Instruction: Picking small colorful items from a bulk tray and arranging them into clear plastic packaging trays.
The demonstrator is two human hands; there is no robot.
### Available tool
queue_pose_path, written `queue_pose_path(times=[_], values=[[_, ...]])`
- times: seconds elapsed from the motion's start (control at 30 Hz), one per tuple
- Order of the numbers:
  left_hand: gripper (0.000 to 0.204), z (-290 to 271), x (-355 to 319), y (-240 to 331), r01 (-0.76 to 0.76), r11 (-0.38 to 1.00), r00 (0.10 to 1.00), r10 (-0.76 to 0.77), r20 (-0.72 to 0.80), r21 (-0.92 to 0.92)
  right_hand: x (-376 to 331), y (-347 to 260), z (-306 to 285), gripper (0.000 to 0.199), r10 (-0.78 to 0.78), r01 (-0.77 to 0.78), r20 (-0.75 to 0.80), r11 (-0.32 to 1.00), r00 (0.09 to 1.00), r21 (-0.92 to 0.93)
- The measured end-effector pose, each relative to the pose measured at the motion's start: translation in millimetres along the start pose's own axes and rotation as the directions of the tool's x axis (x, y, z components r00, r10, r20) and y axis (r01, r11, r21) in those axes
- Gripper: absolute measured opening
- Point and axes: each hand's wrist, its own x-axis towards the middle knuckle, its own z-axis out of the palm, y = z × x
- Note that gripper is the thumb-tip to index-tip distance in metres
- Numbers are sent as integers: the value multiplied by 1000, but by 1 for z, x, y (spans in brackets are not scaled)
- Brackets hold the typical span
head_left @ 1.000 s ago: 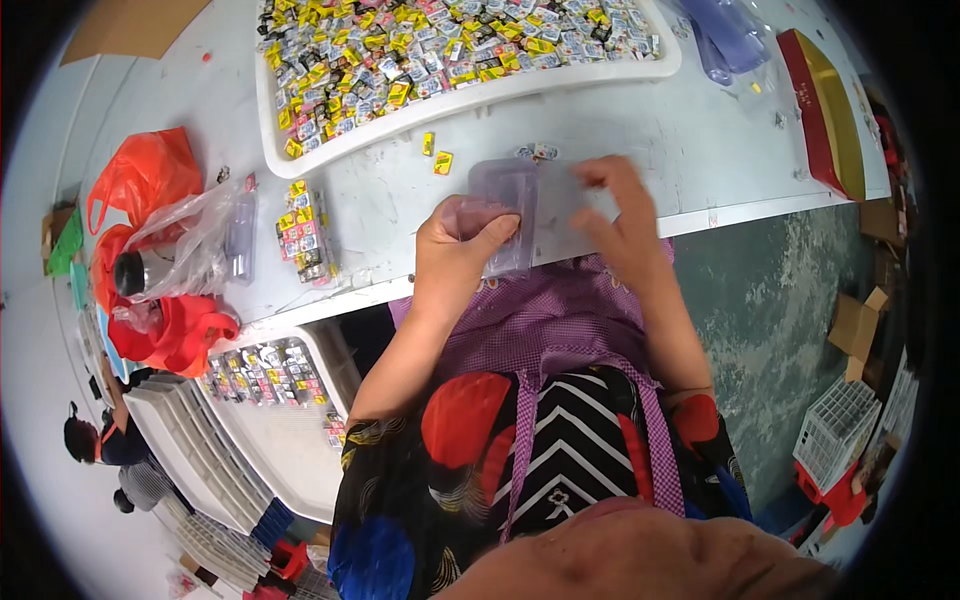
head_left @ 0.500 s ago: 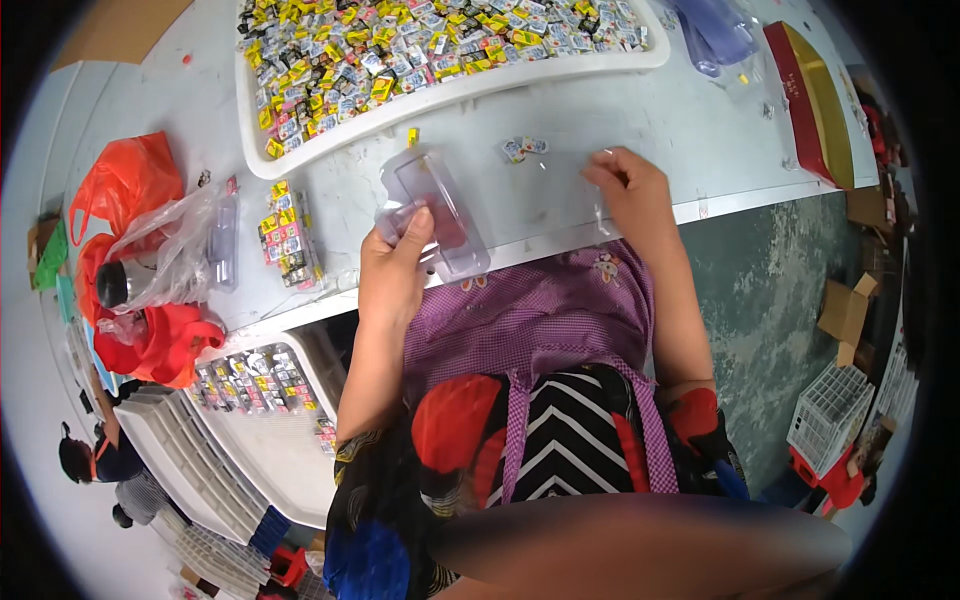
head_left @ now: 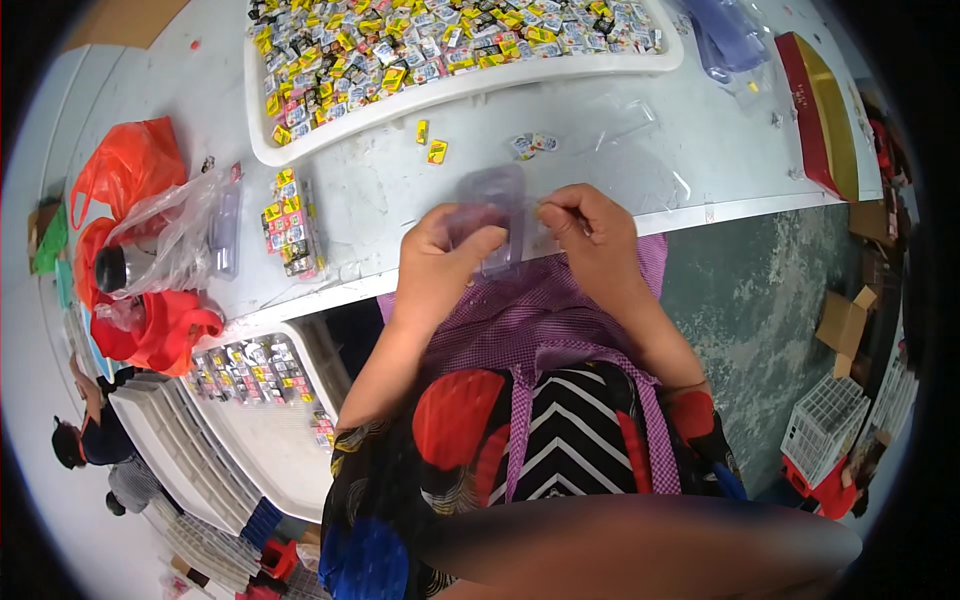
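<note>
My left hand (head_left: 440,262) grips a clear, purple-tinted plastic shell (head_left: 503,200) over the table's front edge, thumb across it. Beside the shell's right edge is my right hand (head_left: 598,243), its thumb and forefinger pinched together. Whatever sits in that pinch is too small to make out. Beyond the hands lie two small yellow boxes (head_left: 437,152) and a little group of white printed pieces (head_left: 533,146). A thin clear plastic piece (head_left: 628,122) rests farther right on the table.
A white tray (head_left: 480,82) full of small colourful boxes spans the far side. Packed boxes (head_left: 288,228) stand at left, near a red bag (head_left: 135,165) and clear bag (head_left: 175,225). A red-and-gold box (head_left: 815,115) is at right. Below left, another tray (head_left: 270,445) holds filled packs.
The plastic shell and my left hand have moved right. My right hand has come left and nearer, beside the shell. A second yellow box and the thin clear piece now show on the table.
</note>
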Motion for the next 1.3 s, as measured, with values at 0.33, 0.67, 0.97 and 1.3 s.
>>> queue_pose_path(times=[0.33, 0.67, 0.97, 1.3], values=[[16, -34, 5, 3, -32, 999, 985, 34, -168, 16, 6, 40, -4, 45, 68, -142, -234, 937, 970, -318], [15, -7, -13, 3, -129, 964, 989, 142, -37, 234, -5, 0, 8, 23, -165, 165, 64, 986, 984, 5], [55, -61, 11, 26, 17, 819, 919, 214, -332, 574, -3, 11, 15, 42, 258, -256, 11, 948, 966, 188], [48, -83, 34, 17, -230, -10, 711, 681, 175, 973, 10, 15, 12, 49, 4, -6, 47, 999, 999, 47]])
